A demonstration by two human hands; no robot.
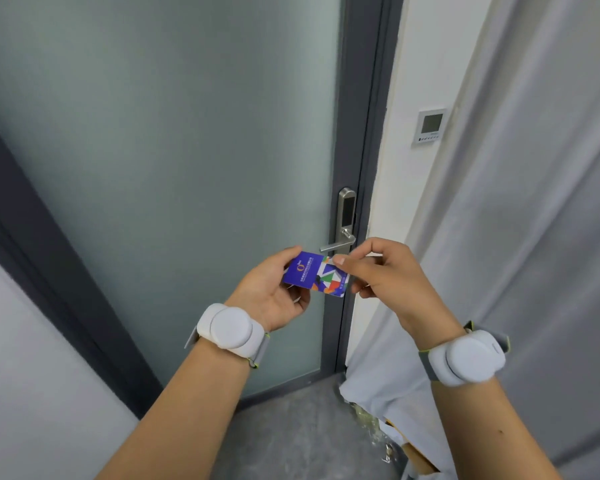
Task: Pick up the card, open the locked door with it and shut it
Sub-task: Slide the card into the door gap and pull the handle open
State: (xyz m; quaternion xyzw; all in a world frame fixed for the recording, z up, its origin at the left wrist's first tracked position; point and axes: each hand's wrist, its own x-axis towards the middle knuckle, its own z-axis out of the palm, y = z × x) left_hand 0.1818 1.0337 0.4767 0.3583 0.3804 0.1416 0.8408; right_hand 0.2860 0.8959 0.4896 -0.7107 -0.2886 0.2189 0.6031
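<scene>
Both forearms reach forward from the bottom of the view, each with a white round device strapped at the wrist. Left hand (274, 292) holds the card (315, 275) by its left end, fingers curled behind it and thumb along the upper edge; right hand (392, 271) pinches the card's right end between thumb and forefinger. Card sits level, printed face toward the camera, shared between both hands just below the lever handle (336, 244) of the door lock (346, 216). Frosted glass door (174, 161) appears shut in its grey frame (374, 126). Judgement: the step in hand is passing the card to one hand before presenting it. Recommended practice: let the right hand secure a firm pinch at the card's edge before the left lets go, keeping fingers off the centre. Then lift the card flat against the dark reader panel (348, 209) above the lever, and hold it there until the lock responds. Left hand is then free for the lever. Risk: a loose pinch during handover could drop the card onto the grey floor (291, 420).
</scene>
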